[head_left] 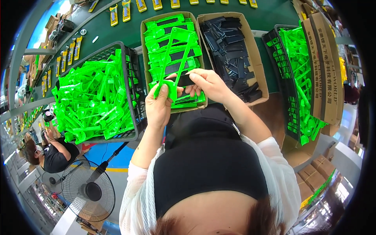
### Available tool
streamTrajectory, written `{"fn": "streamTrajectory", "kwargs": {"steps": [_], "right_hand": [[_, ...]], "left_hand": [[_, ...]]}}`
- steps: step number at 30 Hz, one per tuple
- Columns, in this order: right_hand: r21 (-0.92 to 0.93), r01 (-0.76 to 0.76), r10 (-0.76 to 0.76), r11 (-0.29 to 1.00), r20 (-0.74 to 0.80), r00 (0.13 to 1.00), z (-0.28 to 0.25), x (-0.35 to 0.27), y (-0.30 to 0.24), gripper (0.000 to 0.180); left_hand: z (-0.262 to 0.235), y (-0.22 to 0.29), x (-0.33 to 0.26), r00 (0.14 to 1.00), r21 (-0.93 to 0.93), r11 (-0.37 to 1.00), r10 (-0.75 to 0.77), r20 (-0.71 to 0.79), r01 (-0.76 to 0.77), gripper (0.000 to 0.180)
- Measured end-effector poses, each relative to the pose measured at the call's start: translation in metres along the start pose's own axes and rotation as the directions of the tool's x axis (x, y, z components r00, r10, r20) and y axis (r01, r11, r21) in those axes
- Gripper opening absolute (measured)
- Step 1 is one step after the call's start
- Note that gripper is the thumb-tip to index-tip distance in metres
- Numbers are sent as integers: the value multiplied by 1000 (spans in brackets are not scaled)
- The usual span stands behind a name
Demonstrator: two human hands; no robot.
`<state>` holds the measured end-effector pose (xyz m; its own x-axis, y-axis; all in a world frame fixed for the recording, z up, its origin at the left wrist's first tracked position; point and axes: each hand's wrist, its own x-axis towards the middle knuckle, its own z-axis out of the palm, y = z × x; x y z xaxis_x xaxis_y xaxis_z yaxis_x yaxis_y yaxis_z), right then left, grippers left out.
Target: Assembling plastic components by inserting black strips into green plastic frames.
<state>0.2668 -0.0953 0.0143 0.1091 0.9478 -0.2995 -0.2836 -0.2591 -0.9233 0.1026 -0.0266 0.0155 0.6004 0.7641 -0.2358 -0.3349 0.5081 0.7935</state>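
Brown hair hangs at the lower edge, over the wearer's black top and thin white sleeves. Beyond the top, the left hand grasps a bright green plastic frame by its blocky lower end, thumb pressed on it; its two long arms rise to a joined tip above an open cardboard box of similar green pieces. Beside the frame, the right hand has thumb and forefinger close together, other fingers curled; I cannot tell whether it grips the dark strip at its fingertips. Just right, another cardboard box holds loose black strips. Black crates heaped with green parts flank both boxes. Yellow-and-grey pieces line the green table. At lower left, a co-worker appears near a fan.
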Motion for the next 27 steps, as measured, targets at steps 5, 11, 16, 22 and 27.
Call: {"fn": "streamTrajectory", "kwargs": {"steps": [5, 11, 16, 22, 27], "right_hand": [[-192, -20, 21, 981, 5, 1000, 3, -3, -10, 25], [-110, 123, -121, 986, 22, 992, 7, -8, -9, 23], [-260, 46, -90, 964, -160, 983, 13, -11, -19, 19], [-331, 27, -113, 943, -243, 964, 13, -10, -13, 20], [-587, 238, -450, 774, -244, 859, 19, -10, -13, 13]], "left_hand": [[-3, -1, 2, 998, -26, 998, -49, -35, 49, 23], [2, 4, -1, 991, -88, 993, -83, -102, 74, 23], [15, 10, -11, 997, 141, 989, 62, -45, -55, 23], [14, 9, -12, 987, 234, 961, 160, -26, -150, 19], [10, 12, -13, 977, 358, 911, 211, 27, -206, 22]]}}
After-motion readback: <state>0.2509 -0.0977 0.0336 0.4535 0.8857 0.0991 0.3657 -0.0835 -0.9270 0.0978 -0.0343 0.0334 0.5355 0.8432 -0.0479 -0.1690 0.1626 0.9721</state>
